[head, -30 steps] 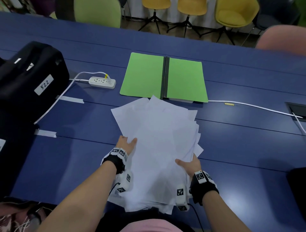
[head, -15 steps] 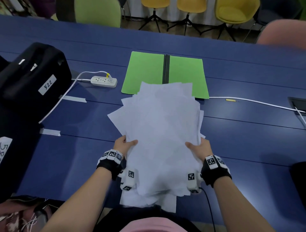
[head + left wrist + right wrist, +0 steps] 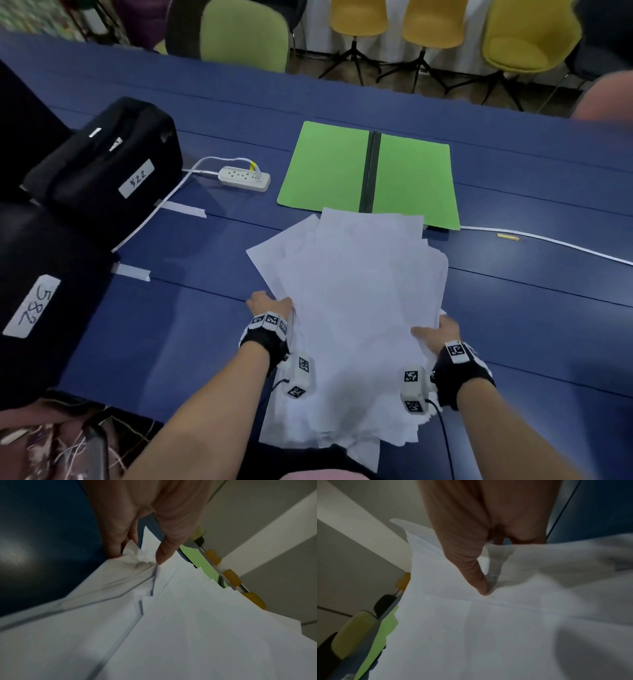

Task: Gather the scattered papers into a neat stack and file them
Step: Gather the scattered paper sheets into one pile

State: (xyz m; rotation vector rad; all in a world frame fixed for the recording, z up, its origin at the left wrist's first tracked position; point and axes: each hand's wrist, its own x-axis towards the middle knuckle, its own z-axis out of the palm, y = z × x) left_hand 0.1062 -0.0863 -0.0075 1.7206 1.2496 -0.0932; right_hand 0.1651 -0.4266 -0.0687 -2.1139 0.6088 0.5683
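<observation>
A loose, uneven pile of white papers [image 3: 356,308] lies fanned out in front of me, its near end hanging over the blue table's [image 3: 513,325] front edge. My left hand [image 3: 270,303] grips the pile's left edge, thumb on top and fingers underneath [image 3: 120,545]. My right hand [image 3: 436,334] grips the right edge the same way, thumb [image 3: 471,572] pressed on the top sheet. Beyond the pile an open green folder [image 3: 371,174] with a dark spine lies flat; the papers' far corners overlap its near edge.
Two black bags [image 3: 102,171] with numbered labels sit at the left. A white power strip [image 3: 245,178] and its cable lie left of the folder; another white cable [image 3: 548,245] runs off to the right. Green and yellow chairs [image 3: 428,24] stand past the far edge.
The pile was lifted up and forward over the folder half a second ago; now it has come back down and nearer to me. Both hands keep their grip on its sides.
</observation>
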